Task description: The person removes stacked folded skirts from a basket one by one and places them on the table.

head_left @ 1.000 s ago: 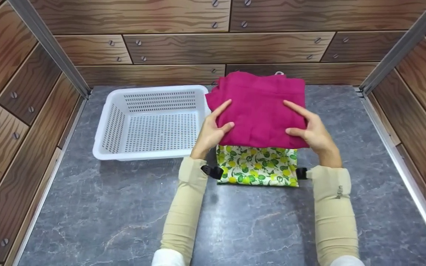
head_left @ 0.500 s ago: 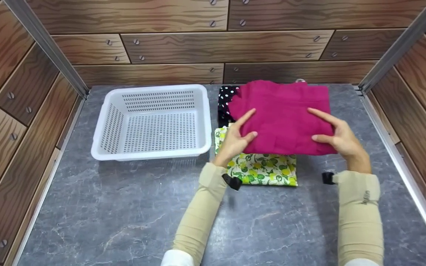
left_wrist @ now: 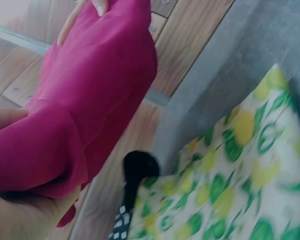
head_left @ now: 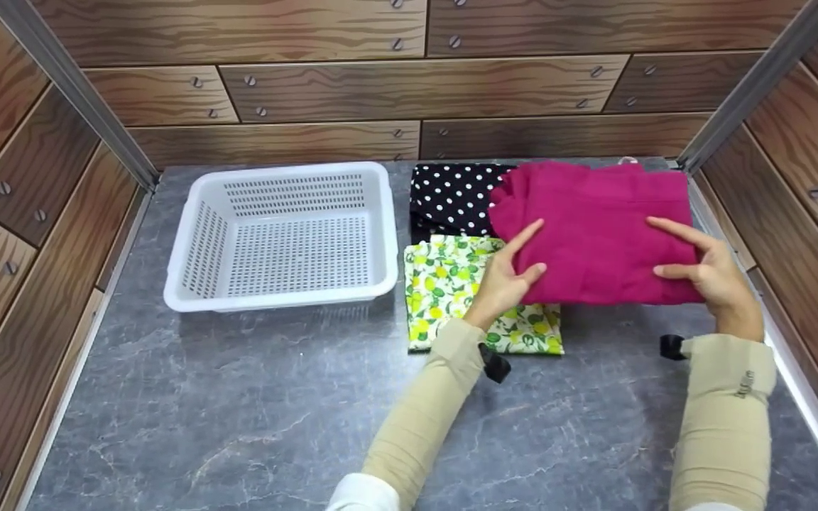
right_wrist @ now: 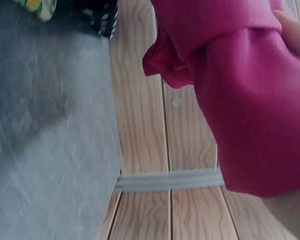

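A folded magenta cloth (head_left: 601,234) is held up off the table between both hands, at the right of the head view. My left hand (head_left: 505,284) grips its left edge, thumb and index finger on top, the other fingers out of sight beneath. On the opposite edge my right hand (head_left: 721,284) grips it the same way. Below and left of it lies a folded cloth with a lemon print (head_left: 444,291). Behind that one sits a black cloth with white dots (head_left: 455,195), partly covered from view by the magenta cloth. In the left wrist view the magenta cloth (left_wrist: 100,75) hangs above the table.
A white perforated plastic basket (head_left: 281,294) stands at the left with nothing inside. The grey marbled table (head_left: 238,411) is bounded by wood-patterned walls (head_left: 324,92) at the back and both sides, with metal rails at the corners.
Both hands have carried the magenta cloth to the right, from over the lemon-print cloth toward the right wall. The black dotted cloth and more of the lemon-print cloth have come into view.
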Tool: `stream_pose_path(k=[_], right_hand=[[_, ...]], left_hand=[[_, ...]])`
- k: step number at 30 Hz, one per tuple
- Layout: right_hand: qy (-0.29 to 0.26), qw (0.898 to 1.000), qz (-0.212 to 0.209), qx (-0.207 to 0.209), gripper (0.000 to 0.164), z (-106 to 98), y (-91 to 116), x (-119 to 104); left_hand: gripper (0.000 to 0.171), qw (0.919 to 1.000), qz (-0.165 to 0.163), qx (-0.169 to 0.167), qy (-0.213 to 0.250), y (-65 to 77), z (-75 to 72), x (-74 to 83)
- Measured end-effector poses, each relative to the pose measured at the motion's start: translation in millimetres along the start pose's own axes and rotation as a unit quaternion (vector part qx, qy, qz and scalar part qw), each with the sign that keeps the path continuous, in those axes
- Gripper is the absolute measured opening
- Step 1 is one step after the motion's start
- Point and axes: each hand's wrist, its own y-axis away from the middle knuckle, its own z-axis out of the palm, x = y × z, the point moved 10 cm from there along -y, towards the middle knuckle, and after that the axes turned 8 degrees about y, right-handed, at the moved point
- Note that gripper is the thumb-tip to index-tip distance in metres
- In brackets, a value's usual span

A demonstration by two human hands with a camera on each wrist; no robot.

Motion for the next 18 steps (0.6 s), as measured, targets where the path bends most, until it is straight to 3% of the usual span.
stream_pose_path(k=[7,11,15,18], right_hand=[[-0.001,0.999,0.008,0.033,0.074,-25,4,15],[0.004,0.998,0.028,0.049,0.076,-43,6,31],[0.082,0.994,0.064,0.029,0.078,-58,15,56],[0.177,0.978,0.109,-0.004,0.079,-65,26,80]], left_hand=[[0.073,0.9991,-0.02,0.02,0.033,-4.9,22.0,-23.5],[0.081,0.9977,-0.043,0.01,0.051,-2.6,43.1,-42.0],[0.087,0.9954,-0.086,-0.017,0.039,6.9,62.7,-67.2],[0.091,0.9903,-0.133,-0.04,0.013,19.0,73.4,-86.3]])
